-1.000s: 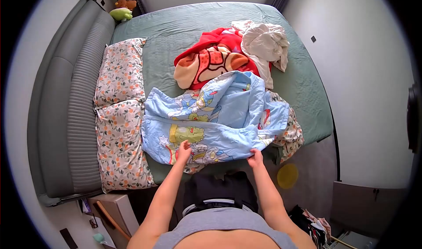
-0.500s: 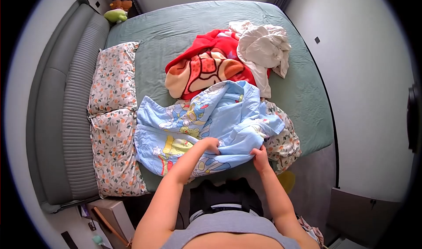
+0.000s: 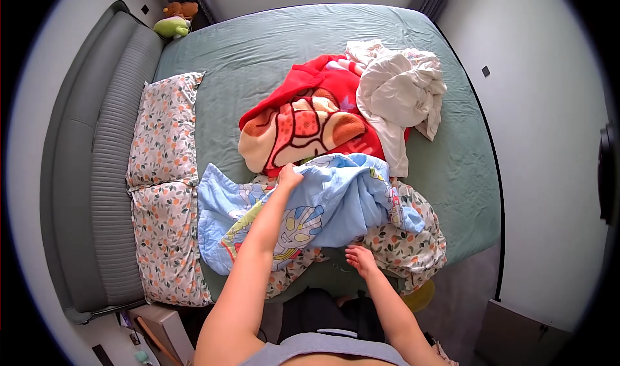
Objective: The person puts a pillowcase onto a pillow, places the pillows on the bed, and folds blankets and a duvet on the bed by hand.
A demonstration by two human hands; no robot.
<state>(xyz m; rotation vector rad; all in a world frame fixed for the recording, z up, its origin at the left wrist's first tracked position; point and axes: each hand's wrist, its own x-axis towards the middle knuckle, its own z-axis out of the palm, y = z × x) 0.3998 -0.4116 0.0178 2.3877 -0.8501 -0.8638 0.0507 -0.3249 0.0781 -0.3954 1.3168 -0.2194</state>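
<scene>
The fingers of the left hand [image 3: 290, 175] are closing in a curl on the far side of the blue blanket [image 3: 345, 195]; the fingertips are not showing clearly. The fingers of the right hand [image 3: 360, 261] are standing partly open and slightly bent, just beside the blanket's near edge, with nothing visible in their grasp. The blue blanket is lying bunched and creased on the near part of the bed [image 3: 239, 56], partly covering a fruit-print cover [image 3: 420, 237]. A red blanket [image 3: 323, 75] is lying directly beyond it, and a white cover [image 3: 397, 91] is overlapping the red blanket's right side. Two fruit-print pillows [image 3: 165, 130] are resting end to end beside the grey headboard [image 3: 77, 172].
</scene>
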